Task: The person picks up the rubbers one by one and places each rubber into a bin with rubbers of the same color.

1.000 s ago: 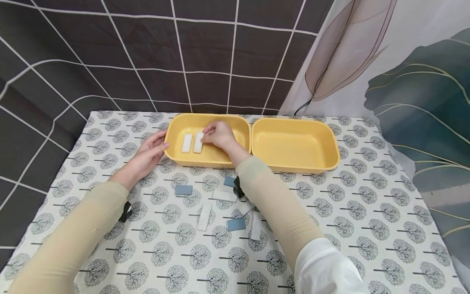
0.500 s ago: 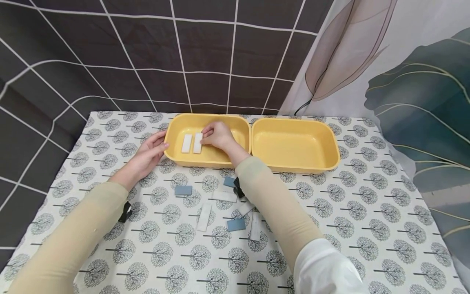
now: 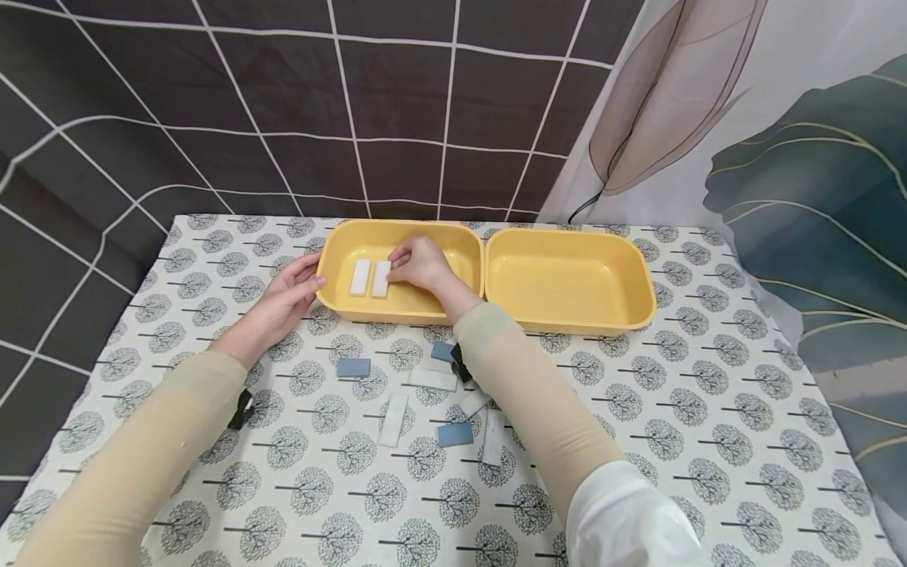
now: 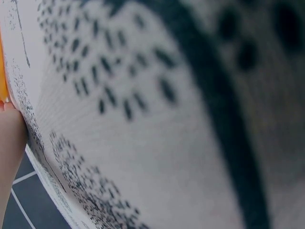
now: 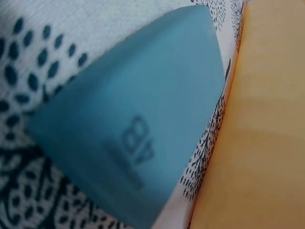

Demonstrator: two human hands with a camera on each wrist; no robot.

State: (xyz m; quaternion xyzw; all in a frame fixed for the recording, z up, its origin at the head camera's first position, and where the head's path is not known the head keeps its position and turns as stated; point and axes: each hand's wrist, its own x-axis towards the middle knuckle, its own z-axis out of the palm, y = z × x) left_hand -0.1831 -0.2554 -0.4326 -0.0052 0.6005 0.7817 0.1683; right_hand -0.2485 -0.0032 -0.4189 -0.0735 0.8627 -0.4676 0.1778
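Note:
In the head view, two white rectangular erasers stand side by side in the left yellow bin [image 3: 397,317]: a left eraser [image 3: 360,277] and a right eraser [image 3: 380,279]. The right hand [image 3: 423,264] reaches into this bin and pinches the right eraser near its upper right edge. At the bin's left end, the left hand [image 3: 286,295] rests its thumb and extended fingers against the rim and outer wall. A blue eraser [image 5: 128,114] marked 4B fills much of the right wrist view, lying on the cloth beside the yellow bin wall.
The right yellow bin [image 3: 570,324] adjoins the left one. In front lie blue erasers [image 3: 456,434] and white pieces [image 3: 394,419], some partly under the right forearm. Tree-print cloth [image 3: 319,504] covers the table; a dark gridded curtain [image 3: 397,102] hangs behind.
The right hand has nudged the right white eraser slightly left and nearer, leaving it closer to the left eraser. The left hand has stayed in place.

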